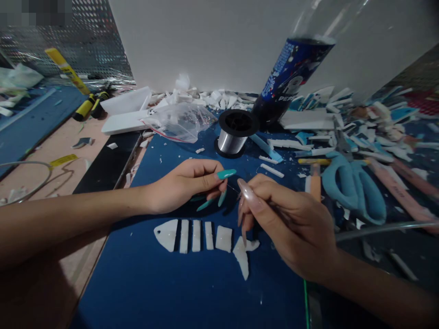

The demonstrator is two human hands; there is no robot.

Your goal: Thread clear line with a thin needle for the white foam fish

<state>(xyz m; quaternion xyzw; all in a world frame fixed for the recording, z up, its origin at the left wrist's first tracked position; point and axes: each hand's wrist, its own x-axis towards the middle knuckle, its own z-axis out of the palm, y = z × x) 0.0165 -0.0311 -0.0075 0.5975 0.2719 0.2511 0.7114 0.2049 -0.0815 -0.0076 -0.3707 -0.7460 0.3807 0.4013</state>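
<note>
My left hand (200, 183), with teal nails, is closed in a pinch. Opposite it, my right hand (288, 219), with pinkish nails, is pinched too. A short stretch of thin wire or clear line (233, 187) runs between the fingertips; its exact material is too fine to tell. Below the hands lie white flat pieces in a row shaped like a fish: a pointed head (167, 235) with a small hole, narrow strips (196, 236), a squarish piece (224, 238) and a forked tail (242, 258) near my right fingers. Behind stands a black-rimmed spool (233, 137) of shiny line.
A tilted Pepsi bottle (291, 77) stands behind the spool beside a clear zip bag (181, 121). White and blue scraps (343, 132) heap up at the right, near blue-handled scissors (355, 187). A yellow-black cutter (84, 107) lies far left. Everything rests around a blue mat (154, 292).
</note>
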